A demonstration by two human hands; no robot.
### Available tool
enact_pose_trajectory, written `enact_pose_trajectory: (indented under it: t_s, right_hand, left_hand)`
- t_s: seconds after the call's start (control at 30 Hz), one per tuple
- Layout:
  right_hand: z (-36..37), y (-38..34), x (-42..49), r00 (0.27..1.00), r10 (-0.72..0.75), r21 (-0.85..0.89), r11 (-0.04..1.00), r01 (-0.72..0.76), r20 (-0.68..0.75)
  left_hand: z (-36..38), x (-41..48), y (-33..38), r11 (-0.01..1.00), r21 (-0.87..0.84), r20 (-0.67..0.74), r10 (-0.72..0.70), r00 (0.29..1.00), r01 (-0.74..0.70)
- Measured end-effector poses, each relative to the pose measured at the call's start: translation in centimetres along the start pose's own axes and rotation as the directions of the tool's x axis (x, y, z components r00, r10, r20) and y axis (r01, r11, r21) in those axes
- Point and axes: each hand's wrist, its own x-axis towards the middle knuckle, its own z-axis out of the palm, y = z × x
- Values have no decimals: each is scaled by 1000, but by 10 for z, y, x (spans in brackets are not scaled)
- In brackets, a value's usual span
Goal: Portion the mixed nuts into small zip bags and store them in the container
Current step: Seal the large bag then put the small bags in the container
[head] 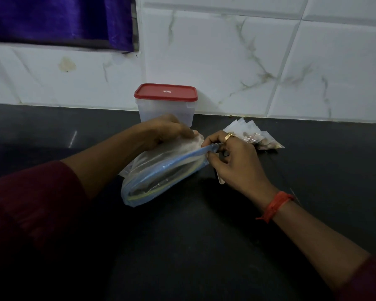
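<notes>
Maroon sleeves (30, 203) (perhaps darker); right hand (237, 161) wears 1 gold ring (228, 136), orange-red wrist thread (276, 206).

1. A black countertop (182, 246) fills the lower view, dim and faintly glossy.
2. White, grey-veined wall tiles (226, 61) rise behind it, one bearing a brownish stain (67, 64).
3. A purple curtain (59, 18) hangs at upper left.
</notes>
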Motion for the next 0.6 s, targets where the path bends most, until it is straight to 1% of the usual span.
enact_pose_trajectory:
  t_s: [0.07,0.13,0.2,0.23,0.3,0.37,0.4,0.5,0.53,0.6]
  right_hand:
    - [-1,0,1,999,2,-23,1000,-2,-34]
    - [-3,-2,2,998,24,-40,999,-26,-57]
    - [-4,-3,3,997,35,-45,998,-38,-68]
    - [-4,-4,3,998,32,-38,999,-35,-62]
    - [-4,-7,2,999,40,6,999,-40,-24]
    - [-3,-8,1,995,95,93,991,-98,44]
    - [-3,-8,0,988,132,143,979,-142,81]
    - [-2,-7,0,957,220,300,915,-269,187]
    - [-2,-6,0,948,236,317,901,-296,215]
    - [-2,-4,1,937,241,288,906,-311,255]
  left_hand:
    - [-3,6,-3,998,-50,-102,40,994,-46]
    - [-6,9,-5,991,-36,-214,116,970,-127]
    - [-9,11,-5,982,-11,-270,177,946,-187]
    - [-8,12,-4,976,10,-282,210,936,-216]
    - [-5,15,-3,952,120,-306,307,901,-283]
    - [0,19,-3,917,251,-315,379,870,-309]
    - [2,20,-4,905,293,-309,395,865,-308]
    - [5,21,-10,895,325,-275,399,875,-306]
    - [6,18,-12,899,311,-278,396,875,-308]
    - [2,9,-19,899,295,-312,411,857,-324]
